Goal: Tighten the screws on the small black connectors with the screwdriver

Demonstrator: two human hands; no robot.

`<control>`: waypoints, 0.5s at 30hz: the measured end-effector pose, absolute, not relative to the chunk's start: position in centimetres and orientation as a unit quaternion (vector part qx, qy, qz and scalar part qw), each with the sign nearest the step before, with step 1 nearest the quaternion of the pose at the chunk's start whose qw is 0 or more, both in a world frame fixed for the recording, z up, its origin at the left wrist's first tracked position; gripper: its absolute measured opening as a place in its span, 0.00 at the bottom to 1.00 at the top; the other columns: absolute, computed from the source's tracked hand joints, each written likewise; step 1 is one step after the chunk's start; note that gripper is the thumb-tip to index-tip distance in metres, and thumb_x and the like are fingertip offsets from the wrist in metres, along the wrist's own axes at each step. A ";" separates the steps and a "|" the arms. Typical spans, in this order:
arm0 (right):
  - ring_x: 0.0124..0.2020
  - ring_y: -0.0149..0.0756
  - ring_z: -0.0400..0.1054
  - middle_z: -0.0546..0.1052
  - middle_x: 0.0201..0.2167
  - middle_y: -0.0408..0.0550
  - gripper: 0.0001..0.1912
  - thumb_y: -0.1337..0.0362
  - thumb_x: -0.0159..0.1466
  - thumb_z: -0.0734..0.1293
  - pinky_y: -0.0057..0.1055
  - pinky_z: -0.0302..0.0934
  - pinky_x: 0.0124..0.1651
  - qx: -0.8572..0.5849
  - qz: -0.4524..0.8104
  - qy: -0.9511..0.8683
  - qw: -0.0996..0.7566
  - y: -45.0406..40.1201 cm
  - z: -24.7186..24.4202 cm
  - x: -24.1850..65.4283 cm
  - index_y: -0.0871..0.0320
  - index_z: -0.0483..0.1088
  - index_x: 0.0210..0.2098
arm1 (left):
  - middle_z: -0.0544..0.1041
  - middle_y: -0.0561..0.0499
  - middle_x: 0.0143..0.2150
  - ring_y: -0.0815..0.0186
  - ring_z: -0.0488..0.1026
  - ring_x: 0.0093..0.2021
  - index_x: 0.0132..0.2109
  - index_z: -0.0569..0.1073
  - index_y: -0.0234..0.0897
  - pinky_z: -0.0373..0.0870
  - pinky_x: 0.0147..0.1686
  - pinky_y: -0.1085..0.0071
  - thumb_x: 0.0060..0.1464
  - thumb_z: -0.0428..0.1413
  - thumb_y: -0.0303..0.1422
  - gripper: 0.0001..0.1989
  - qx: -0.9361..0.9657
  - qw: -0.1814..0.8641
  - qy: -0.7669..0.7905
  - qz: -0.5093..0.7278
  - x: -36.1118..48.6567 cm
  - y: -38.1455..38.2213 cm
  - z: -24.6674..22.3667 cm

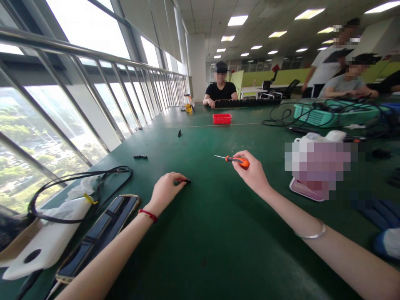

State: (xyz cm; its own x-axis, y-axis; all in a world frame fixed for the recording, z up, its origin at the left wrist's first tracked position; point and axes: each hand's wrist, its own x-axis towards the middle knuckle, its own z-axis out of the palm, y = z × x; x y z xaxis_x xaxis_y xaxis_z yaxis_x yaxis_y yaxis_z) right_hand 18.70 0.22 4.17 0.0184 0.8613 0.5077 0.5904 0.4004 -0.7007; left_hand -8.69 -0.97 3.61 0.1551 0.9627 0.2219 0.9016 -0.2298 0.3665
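Observation:
My right hand [250, 166] is closed around the orange and black handle of a screwdriver [239, 161], its thin metal shaft pointing left above the green table [218, 233]. At the table's middle, my left hand [168, 187] pinches a small black part [188, 181] between thumb and fingertips; most of it is hidden, so its kind does not show. Farther off to the left lie a short black strip-like piece [140, 157] and another small black piece [179, 133]. A red plastic tray [222, 119] stands beyond my hands.
At left are a black cable [40, 212], a white case [53, 241] and a dark phone-like device [100, 233]. A pixelated pink object [318, 166] stands right, before a teal basket [331, 116] with cables. A person [221, 89] sits across; others are at right. A railing [93, 62] borders the left.

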 end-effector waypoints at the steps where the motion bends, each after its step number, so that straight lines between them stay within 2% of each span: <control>1: 0.29 0.32 0.66 0.74 0.32 0.45 0.08 0.61 0.56 0.62 0.27 0.59 0.31 -0.514 0.145 -0.680 0.503 0.4 4.9 18.6 0.56 0.66 0.35 | 0.77 0.51 0.40 0.61 0.73 0.40 0.38 0.77 0.42 0.68 0.42 0.67 0.51 0.52 0.37 0.12 0.781 0.078 0.582 0.211 -7.1 -0.9 3.4; 4: 0.27 0.30 0.64 0.72 0.30 0.45 0.08 0.60 0.56 0.62 0.26 0.58 0.30 -0.478 0.159 -0.657 0.561 1.0 6.9 18.2 0.57 0.66 0.33 | 0.77 0.52 0.38 0.63 0.73 0.40 0.37 0.77 0.42 0.69 0.41 0.69 0.51 0.53 0.33 0.09 0.827 0.098 0.504 0.228 -2.9 -0.5 2.8; 7: 0.24 0.29 0.62 0.71 0.29 0.44 0.09 0.60 0.57 0.61 0.26 0.57 0.28 -0.469 0.168 -0.648 0.575 1.2 8.0 18.3 0.58 0.66 0.33 | 0.76 0.53 0.38 0.65 0.72 0.39 0.37 0.77 0.42 0.69 0.41 0.69 0.52 0.53 0.32 0.07 0.847 0.102 0.460 0.246 -0.5 -0.3 2.2; 15: 0.24 0.30 0.62 0.72 0.26 0.43 0.09 0.58 0.56 0.63 0.26 0.54 0.26 -0.494 0.114 -0.705 0.496 0.8 8.3 19.0 0.58 0.68 0.30 | 0.74 0.50 0.36 0.64 0.70 0.38 0.36 0.74 0.38 0.68 0.41 0.68 0.51 0.54 0.29 0.05 0.842 0.152 0.439 0.273 -0.4 0.1 1.4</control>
State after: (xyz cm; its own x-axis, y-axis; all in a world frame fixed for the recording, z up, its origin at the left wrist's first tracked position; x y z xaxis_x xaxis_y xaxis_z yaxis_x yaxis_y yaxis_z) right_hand 19.05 0.79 8.29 -0.0198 0.8098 0.5864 0.5843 0.4853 -0.6505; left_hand -0.35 0.12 1.40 0.4650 0.8230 0.3263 0.6573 -0.5678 0.4955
